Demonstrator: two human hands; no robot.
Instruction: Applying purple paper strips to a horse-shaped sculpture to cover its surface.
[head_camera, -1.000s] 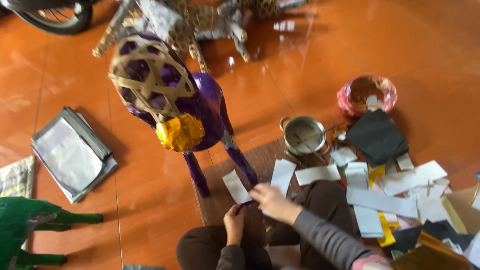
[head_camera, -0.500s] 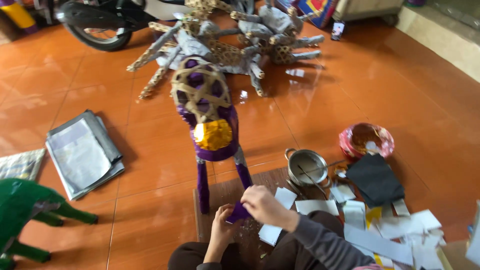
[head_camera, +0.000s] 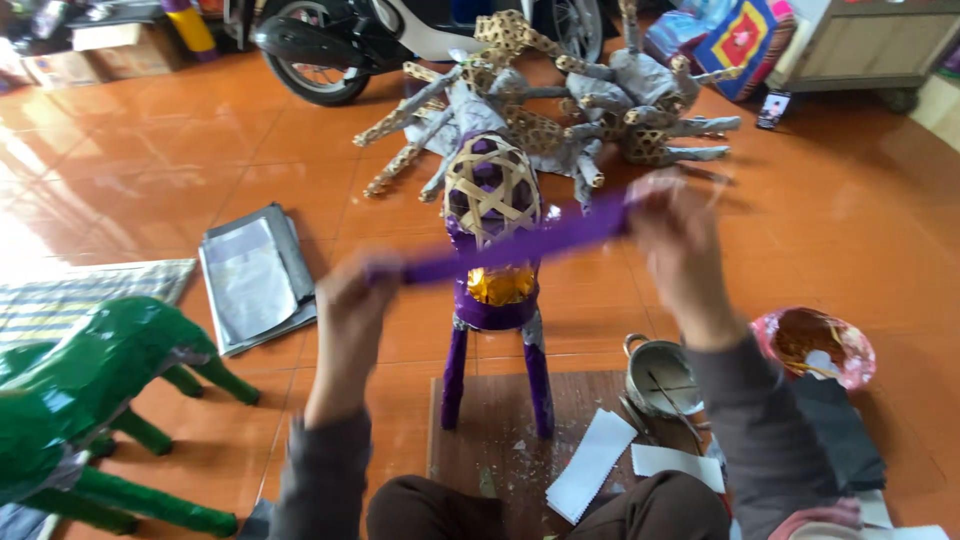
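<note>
In the head view, the left hand (head_camera: 352, 300) and the right hand (head_camera: 668, 228) are each pinching one end of a purple strip (head_camera: 520, 243), holding it stretched in the air in front of the purple horse (head_camera: 492, 290). The horse is standing on a board (head_camera: 500, 425), with its woven head still partly bare. Both hands are blurred, so the exact grip is probably fingertips only. The strip looks thin; pulling too strongly could be tearing it, and a loose end could be sticking crooked on the frame. A glue pot (head_camera: 655, 372) is standing near the right arm, so an elbow could be tipping it.
</note>
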